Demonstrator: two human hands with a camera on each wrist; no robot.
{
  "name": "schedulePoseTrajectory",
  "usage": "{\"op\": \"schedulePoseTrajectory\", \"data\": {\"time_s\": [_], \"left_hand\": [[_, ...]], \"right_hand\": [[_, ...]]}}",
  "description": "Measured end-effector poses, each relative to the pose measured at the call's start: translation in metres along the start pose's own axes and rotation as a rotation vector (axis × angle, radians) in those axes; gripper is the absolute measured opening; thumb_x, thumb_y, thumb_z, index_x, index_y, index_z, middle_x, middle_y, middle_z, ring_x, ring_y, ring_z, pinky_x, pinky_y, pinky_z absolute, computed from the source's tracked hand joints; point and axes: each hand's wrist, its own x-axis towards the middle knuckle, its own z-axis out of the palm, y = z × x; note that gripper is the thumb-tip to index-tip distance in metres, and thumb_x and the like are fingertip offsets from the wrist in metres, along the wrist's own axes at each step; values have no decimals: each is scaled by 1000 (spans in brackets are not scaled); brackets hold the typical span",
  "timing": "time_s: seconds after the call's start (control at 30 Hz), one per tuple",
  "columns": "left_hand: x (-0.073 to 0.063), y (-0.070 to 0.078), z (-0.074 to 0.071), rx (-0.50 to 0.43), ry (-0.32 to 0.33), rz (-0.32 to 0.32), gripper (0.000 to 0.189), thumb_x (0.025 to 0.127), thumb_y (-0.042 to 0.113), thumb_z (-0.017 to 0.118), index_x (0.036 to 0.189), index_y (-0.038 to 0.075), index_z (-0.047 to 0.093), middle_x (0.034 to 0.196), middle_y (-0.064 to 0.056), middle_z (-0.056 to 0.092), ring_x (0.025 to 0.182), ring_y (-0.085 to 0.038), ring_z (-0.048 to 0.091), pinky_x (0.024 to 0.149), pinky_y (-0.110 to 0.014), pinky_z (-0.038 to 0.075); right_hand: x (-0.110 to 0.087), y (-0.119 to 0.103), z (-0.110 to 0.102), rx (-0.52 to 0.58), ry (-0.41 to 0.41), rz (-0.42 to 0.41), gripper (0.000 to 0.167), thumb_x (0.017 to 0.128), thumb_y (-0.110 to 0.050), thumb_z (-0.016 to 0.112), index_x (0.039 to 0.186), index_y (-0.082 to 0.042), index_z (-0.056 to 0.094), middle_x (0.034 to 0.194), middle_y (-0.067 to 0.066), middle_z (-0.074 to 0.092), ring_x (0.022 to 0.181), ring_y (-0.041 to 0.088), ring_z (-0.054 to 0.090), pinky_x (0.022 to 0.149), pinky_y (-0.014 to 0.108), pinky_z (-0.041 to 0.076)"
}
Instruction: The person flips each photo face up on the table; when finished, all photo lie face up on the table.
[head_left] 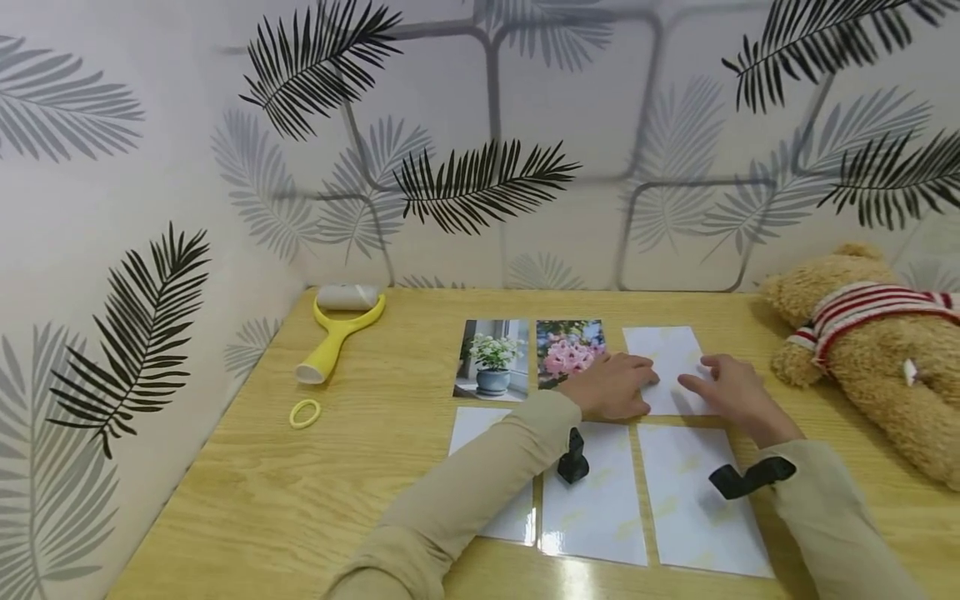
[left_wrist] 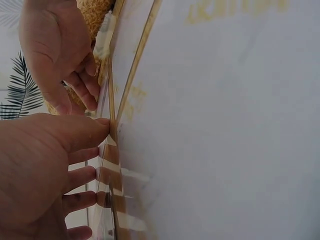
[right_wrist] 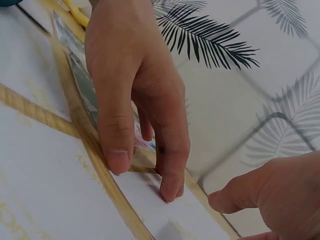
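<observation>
Face-down white photo cards lie in a grid with two face-up ones, a potted plant photo (head_left: 492, 358) and a pink flower photo (head_left: 564, 350). My left hand (head_left: 611, 387) reaches across the gap between the flower photo and the top-right white card (head_left: 671, 354). Its fingertips (right_wrist: 171, 192) are down at that card, thumb apart from the fingers, and it covers the flower photo's lower right corner. Over the same card's right edge is my right hand (head_left: 738, 396), thumb and forefinger spread with nothing between them.
Three more white cards, including the bottom-right card (head_left: 701, 500), form the front row. A yellow-handled lint roller (head_left: 333, 337) and a yellow ring (head_left: 304, 414) lie at left. On the right, a teddy bear (head_left: 877, 367) in a striped top lies near the cards.
</observation>
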Motion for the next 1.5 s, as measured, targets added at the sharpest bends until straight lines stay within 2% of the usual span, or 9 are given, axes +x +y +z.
{"op": "schedulePoseTrajectory", "data": {"time_s": [0.2, 0.4, 0.67, 0.93, 1.1, 1.23, 1.33, 1.4, 1.5], "left_hand": [[0, -4, 2, -32, 16, 14, 47, 98, 37, 53, 143, 23, 48, 156, 3, 33, 143, -13, 29, 117, -39, 23], [-1, -6, 2, -63, 30, 20, 46, 97, 36, 57, 141, 22, 50, 155, 2, 34, 143, -14, 31, 116, -38, 25], [-2, -6, 5, -109, 44, 9, 44, 96, 34, 58, 138, 22, 52, 155, 3, 35, 143, -14, 31, 116, -39, 26], [-1, -7, 4, -110, 84, 18, 35, 94, 33, 63, 126, 19, 60, 145, 1, 47, 136, -14, 42, 113, -36, 30], [4, -8, 6, -134, 112, 27, 36, 92, 31, 66, 124, 16, 60, 138, -1, 53, 128, -15, 48, 107, -27, 37], [2, -8, 8, -183, 126, -19, 45, 89, 31, 69, 129, 13, 57, 142, -4, 48, 132, -15, 44, 109, -23, 34], [0, -6, 8, -182, 153, -92, 53, 86, 37, 72, 129, 10, 56, 141, -6, 47, 131, -17, 43, 108, -22, 33], [0, -5, 7, -133, 167, -138, 55, 83, 42, 74, 125, 10, 60, 136, -6, 50, 126, -17, 44, 106, -22, 33], [0, -4, 6, -43, 171, -171, 53, 80, 48, 74, 117, 11, 66, 125, -4, 57, 117, -16, 47, 101, -22, 35]], "right_hand": [[2, -2, -1, 39, 19, 29, 77, 96, -36, 54, 141, 19, 24, 137, 43, 32, 124, 53, 38, 102, 58, 37], [3, -1, -2, 156, 1, 54, 75, 99, -35, 49, 143, 18, 21, 140, 41, 30, 124, 49, 38, 104, 56, 36], [4, -2, -1, 220, 33, 114, 75, 98, -34, 51, 144, 17, 20, 143, 39, 30, 129, 48, 36, 106, 55, 35], [6, -12, -5, 79, 14, 77, 79, 95, -36, 54, 139, 23, 25, 139, 42, 33, 127, 50, 38, 104, 56, 36], [9, -12, -13, 73, -11, 100, 80, 94, -36, 54, 138, 24, 25, 141, 42, 30, 130, 51, 35, 106, 56, 35], [15, -11, -15, 61, -13, 76, 81, 94, -35, 55, 139, 25, 22, 139, 42, 32, 129, 51, 36, 106, 55, 35], [20, -12, -18, 52, -15, 54, 81, 94, -35, 54, 139, 25, 21, 139, 43, 32, 129, 51, 36, 106, 56, 34], [23, -12, -19, 56, -23, 51, 82, 94, -35, 54, 139, 24, 21, 140, 42, 31, 129, 50, 36, 106, 55, 35], [27, -11, -21, 84, -48, 66, 81, 94, -38, 53, 141, 21, 24, 144, 40, 27, 128, 48, 37, 103, 53, 38]]}}
